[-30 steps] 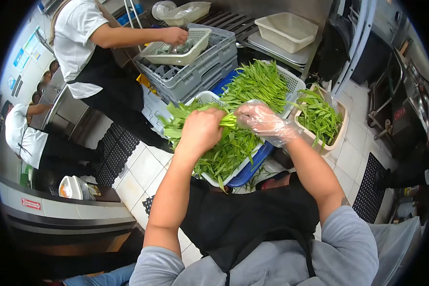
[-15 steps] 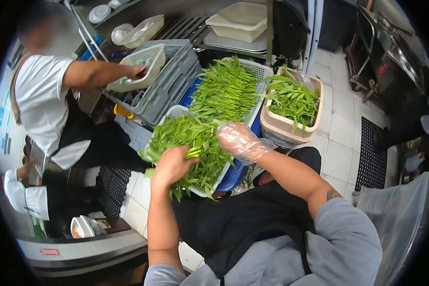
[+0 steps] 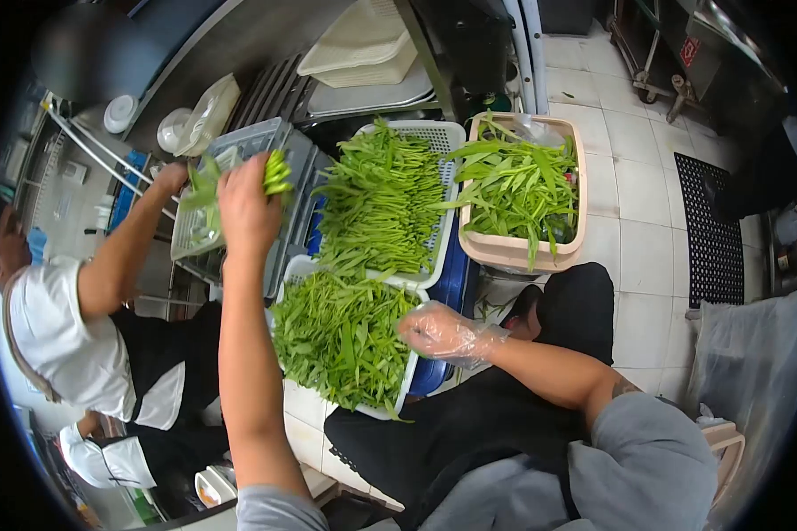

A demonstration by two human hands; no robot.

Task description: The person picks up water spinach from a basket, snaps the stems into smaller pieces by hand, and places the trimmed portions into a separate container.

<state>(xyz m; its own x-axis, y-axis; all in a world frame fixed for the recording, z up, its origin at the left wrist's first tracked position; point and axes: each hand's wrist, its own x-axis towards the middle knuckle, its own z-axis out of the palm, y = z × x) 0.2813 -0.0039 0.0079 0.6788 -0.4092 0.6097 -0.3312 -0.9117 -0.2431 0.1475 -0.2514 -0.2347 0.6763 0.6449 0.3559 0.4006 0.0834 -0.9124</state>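
Note:
My bare left hand [image 3: 246,208] is raised beside the grey crates, closed around a bunch of leafy green stems [image 3: 277,173]. Cut ends stick out on its right, and leaves hang on its left. Below, a white basket [image 3: 409,382] is heaped with loose greens [image 3: 341,336]. At that basket's right edge, my right hand [image 3: 443,332], in a clear plastic glove, has its fingers curled; whatever is inside them is hidden. Behind it, a second white perforated basket [image 3: 450,137] holds similar greens [image 3: 385,199] laid in rows.
A beige bin [image 3: 518,252] of loose leaves stands at right. Grey stacked crates [image 3: 297,190] are at left, where a co-worker [image 3: 58,305] reaches toward a pale basket [image 3: 190,239]. Another person [image 3: 106,456] is lower left. A black mat [image 3: 708,226] lies on the tiled floor.
My left hand has lifted up and left, away from the near basket, with the bunch of greens in it. My right hand stays by the basket's edge. The view has turned.

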